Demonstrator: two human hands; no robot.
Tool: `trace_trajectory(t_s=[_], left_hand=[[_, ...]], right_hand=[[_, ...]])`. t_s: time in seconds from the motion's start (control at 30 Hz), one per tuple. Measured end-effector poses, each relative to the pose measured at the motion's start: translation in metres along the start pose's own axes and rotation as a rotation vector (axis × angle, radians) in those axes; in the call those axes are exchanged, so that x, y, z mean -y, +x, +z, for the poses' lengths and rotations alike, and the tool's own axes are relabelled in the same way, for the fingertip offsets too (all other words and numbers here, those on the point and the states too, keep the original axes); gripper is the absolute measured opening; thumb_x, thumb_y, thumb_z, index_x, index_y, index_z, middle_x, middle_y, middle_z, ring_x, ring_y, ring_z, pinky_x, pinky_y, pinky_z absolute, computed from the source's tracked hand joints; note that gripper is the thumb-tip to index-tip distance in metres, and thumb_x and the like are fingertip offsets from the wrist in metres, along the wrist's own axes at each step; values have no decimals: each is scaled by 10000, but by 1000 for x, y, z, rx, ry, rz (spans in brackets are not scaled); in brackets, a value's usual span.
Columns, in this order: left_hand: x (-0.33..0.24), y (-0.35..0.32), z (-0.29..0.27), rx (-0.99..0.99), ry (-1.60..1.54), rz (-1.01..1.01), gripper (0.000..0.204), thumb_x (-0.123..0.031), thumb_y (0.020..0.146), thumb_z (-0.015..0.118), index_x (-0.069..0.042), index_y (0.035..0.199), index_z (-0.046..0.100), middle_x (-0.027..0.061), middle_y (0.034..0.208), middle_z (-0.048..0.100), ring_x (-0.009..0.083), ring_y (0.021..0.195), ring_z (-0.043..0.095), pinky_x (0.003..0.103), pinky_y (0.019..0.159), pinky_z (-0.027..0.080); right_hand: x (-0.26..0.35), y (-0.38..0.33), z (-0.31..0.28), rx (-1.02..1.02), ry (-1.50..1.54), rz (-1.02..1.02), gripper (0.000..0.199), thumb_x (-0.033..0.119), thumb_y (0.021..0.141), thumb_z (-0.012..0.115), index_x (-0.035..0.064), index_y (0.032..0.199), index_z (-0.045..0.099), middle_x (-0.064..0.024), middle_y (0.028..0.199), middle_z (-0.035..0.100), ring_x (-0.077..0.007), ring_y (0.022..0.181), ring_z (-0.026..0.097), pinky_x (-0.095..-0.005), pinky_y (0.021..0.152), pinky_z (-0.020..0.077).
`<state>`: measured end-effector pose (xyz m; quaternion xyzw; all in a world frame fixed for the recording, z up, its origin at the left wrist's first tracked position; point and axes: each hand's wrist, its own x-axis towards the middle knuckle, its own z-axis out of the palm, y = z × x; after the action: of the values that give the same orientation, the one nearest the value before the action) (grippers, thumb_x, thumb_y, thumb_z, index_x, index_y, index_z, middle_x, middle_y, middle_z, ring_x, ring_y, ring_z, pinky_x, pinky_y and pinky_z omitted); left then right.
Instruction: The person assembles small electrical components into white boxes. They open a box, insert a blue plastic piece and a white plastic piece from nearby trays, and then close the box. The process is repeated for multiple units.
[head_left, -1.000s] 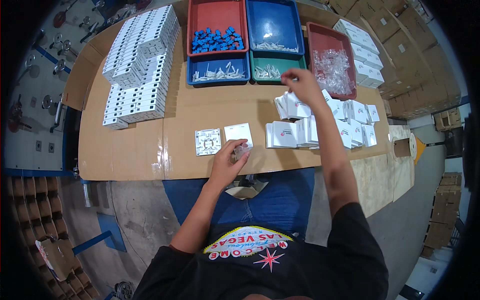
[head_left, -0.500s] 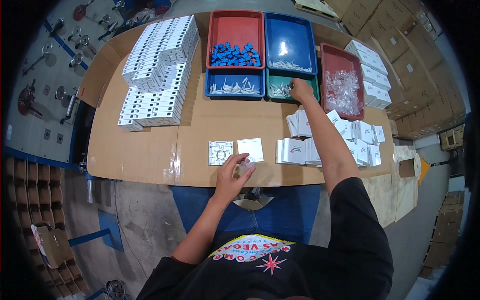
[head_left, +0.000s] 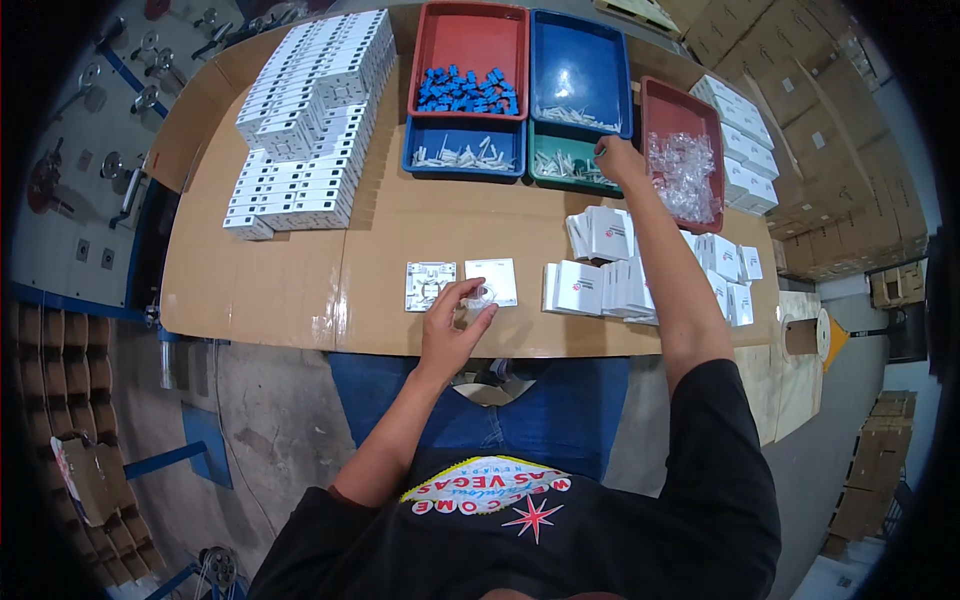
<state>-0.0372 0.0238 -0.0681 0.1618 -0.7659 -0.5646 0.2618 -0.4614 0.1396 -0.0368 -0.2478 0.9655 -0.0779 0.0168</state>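
Note:
My left hand (head_left: 452, 325) is curled at the table's near edge, thumb and fingers around a small clear plastic bag (head_left: 484, 297). The bag overlaps a flat white square plate (head_left: 497, 272). Just left of that plate lies a white square frame (head_left: 424, 285) with a moulded, open-centred face. My right arm reaches far forward, and my right hand (head_left: 622, 163) is over the right end of a green tray (head_left: 540, 176) of small metal screws (head_left: 562, 164). Its fingertips are pinched together; whatever is between them is too small to make out.
Behind stand a red tray (head_left: 470, 45) of blue parts and two blue trays (head_left: 580, 65) (head_left: 411, 172) of pale plugs. Another red tray (head_left: 690, 95) holds clear bags. White units are stacked at left (head_left: 310, 180); packed white squares (head_left: 580, 288) lie at right, partly under my right arm.
My right hand has shifted from inside the green tray to its right end, fingertips pinched. My left hand keeps the clear bag near the white plate. The whole view has shifted slightly.

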Motion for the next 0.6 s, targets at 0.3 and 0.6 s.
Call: trace_trajectory(t_s=[0.3,0.6], left_hand=[[-7,-3,-6,-56,33,82,428,-83,851,817,-7,1245,667,127,1086,692,237,1009,675,337,904,524],[-7,-4,-21,-179,54,116,463,-115,802,863,-27,1220,685,120,1065,685,246,961,652,344,866,528]], right_hand=[[-12,25,50,-81,62,3,245,146,848,636,137,1065,749,-199,1112,743,-395,1066,704,-489,917,557],[85,-136,-44,92,953,-300,182,67,877,738,6,1048,739,-34,920,743,-89,836,663,-253,756,527]])
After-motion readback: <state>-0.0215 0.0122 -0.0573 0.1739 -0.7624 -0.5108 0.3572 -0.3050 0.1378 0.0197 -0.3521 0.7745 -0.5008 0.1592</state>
